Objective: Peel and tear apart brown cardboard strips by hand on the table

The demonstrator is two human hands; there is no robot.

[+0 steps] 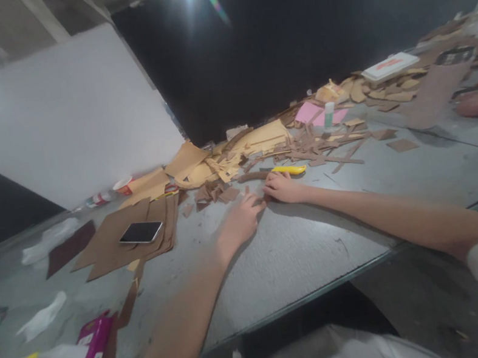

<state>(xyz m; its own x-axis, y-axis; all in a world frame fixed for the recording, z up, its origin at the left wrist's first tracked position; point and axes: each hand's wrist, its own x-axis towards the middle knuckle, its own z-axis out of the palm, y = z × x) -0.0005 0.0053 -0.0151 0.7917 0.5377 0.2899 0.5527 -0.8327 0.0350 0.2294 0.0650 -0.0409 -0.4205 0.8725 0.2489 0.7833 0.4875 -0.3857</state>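
Observation:
My left hand point(246, 218) and my right hand point(284, 188) meet at the fingertips low over the grey tabletop. Fingers of both hands are bent and pinched together; whatever is between them is too small or hidden to name. Just beyond my right hand lies a yellow-handled utility knife point(289, 169). A curved brown strip point(253, 176) rests beyond the fingertips. Left of it is a small heap of brown leather-like scraps point(212, 192).
A phone point(141, 232) lies on stacked brown sheets point(106, 238) at the left. Nearer is a purple packet point(87, 352). Cut strips point(311, 144), tan sheets point(264, 137) and a pink sheet point(308, 112) litter the back. A white box point(390, 66) stands at the far right.

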